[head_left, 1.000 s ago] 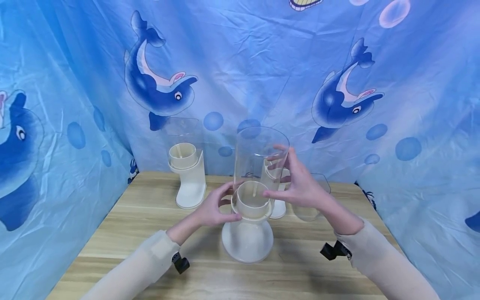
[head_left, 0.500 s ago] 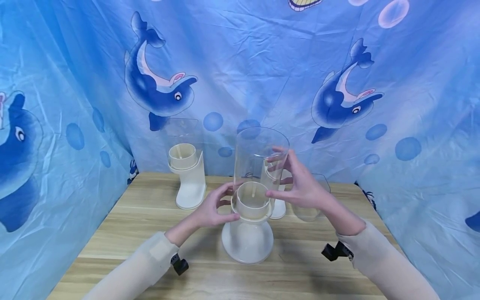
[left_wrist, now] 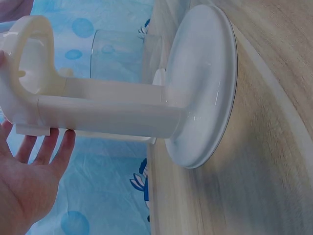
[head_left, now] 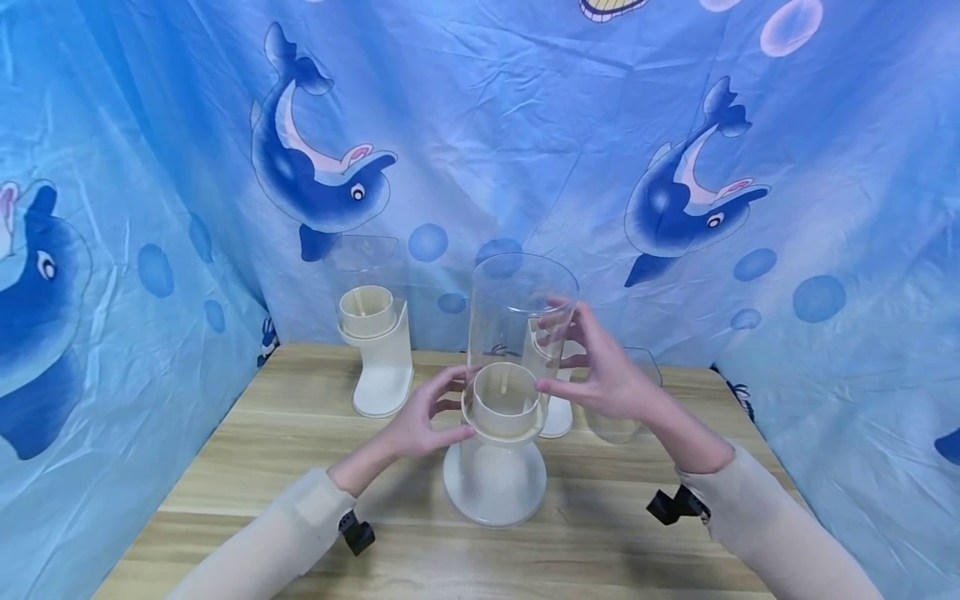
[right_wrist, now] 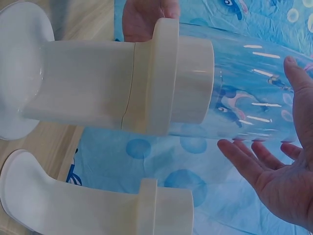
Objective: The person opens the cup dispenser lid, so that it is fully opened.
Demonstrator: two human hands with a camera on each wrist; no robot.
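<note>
A white stand (head_left: 495, 487) with a round base, a ring-shaped collar and a short inner cup stands upright mid-table. A tall clear tube (head_left: 492, 321) rises from its collar around the inner cup. My left hand (head_left: 426, 423) holds the collar's left side, thumb in front. In the left wrist view its fingertips (left_wrist: 67, 139) lie along the collar's underside. My right hand (head_left: 603, 375) holds the tube's right side, its fingers seen through the clear wall. In the right wrist view, thumb and fingers of this hand (right_wrist: 288, 181) span the tube.
A similar white stand (head_left: 382, 375) with a clear upper part is at the back left. Another white stand (head_left: 557, 417) is partly hidden behind the tube. A clear container (head_left: 618, 425) rests at the back right. Blue dolphin-printed cloth (head_left: 517, 167) surrounds the wooden table (head_left: 300, 450).
The left thumb has slid slightly left along the collar, and the right thumb slightly right along the tube. Stand and tube stay in place.
</note>
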